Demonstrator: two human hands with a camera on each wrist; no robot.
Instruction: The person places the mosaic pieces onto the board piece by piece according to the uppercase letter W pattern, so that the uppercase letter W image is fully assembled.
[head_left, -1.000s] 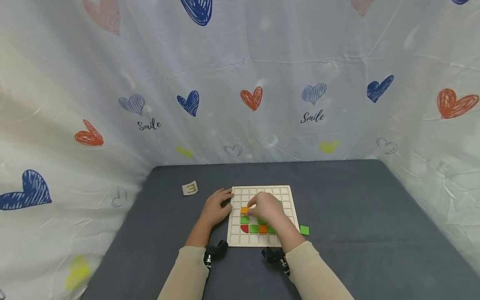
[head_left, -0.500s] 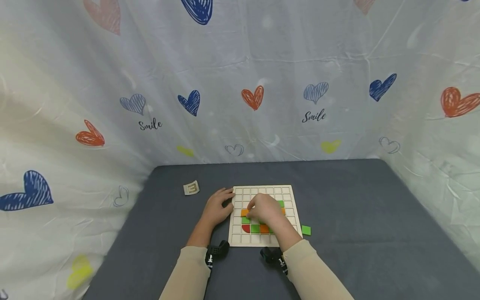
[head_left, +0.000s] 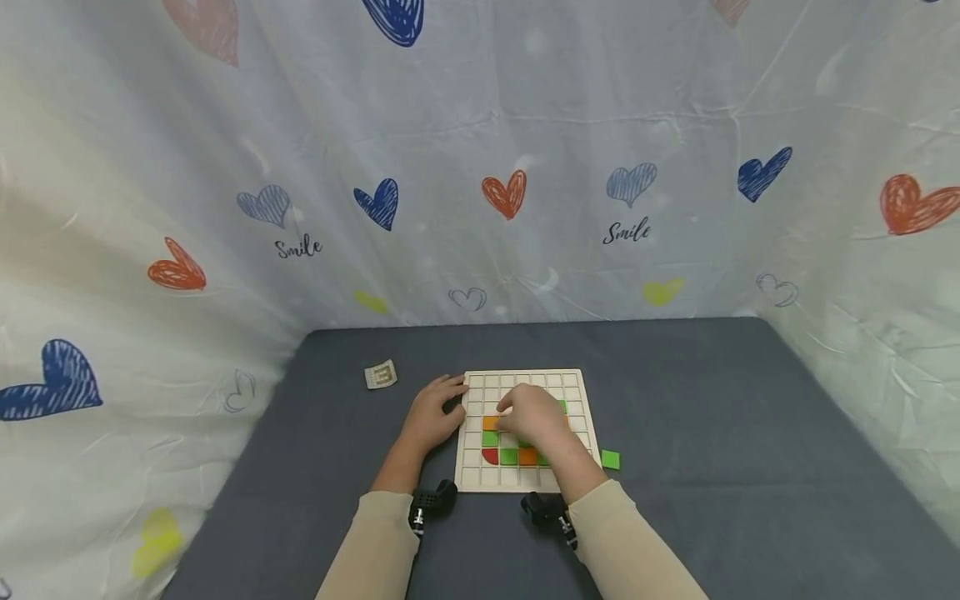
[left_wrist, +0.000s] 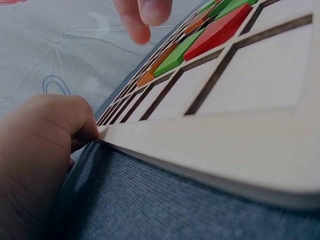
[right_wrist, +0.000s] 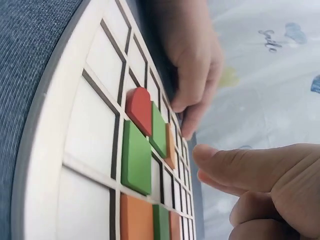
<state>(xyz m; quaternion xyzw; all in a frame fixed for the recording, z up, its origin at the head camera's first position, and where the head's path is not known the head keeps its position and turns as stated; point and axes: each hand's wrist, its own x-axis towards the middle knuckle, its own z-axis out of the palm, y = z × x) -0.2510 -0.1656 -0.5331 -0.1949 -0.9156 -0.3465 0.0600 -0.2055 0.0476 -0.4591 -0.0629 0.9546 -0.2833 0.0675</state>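
Note:
A pale wooden grid board [head_left: 558, 382] lies on the table. In it sit a red round-ended tile [head_left: 490, 456], an orange tile [head_left: 491, 423], a green tile [head_left: 491, 438] and several more green and orange ones. My left hand [head_left: 432, 414] rests at the board's left edge, thumb and fingers touching its side, as the left wrist view shows. My right hand [head_left: 534, 414] hovers over the middle, bent fingers near the orange tile. Between its thumb [right_wrist: 220, 160] and index finger I see no tile. Some squares are hidden under this hand.
One loose green tile [head_left: 611, 459] lies off the board's right edge. A small printed paper piece [head_left: 381, 374] lies at the back left of the dark tablecloth [head_left: 697, 400]. A white curtain with hearts [head_left: 555, 83] hangs behind.
The orange tile by my right fingertips, tilted a second ago, now lies flat in its square. My right hand has barely shifted. My left hand stays at the board's edge.

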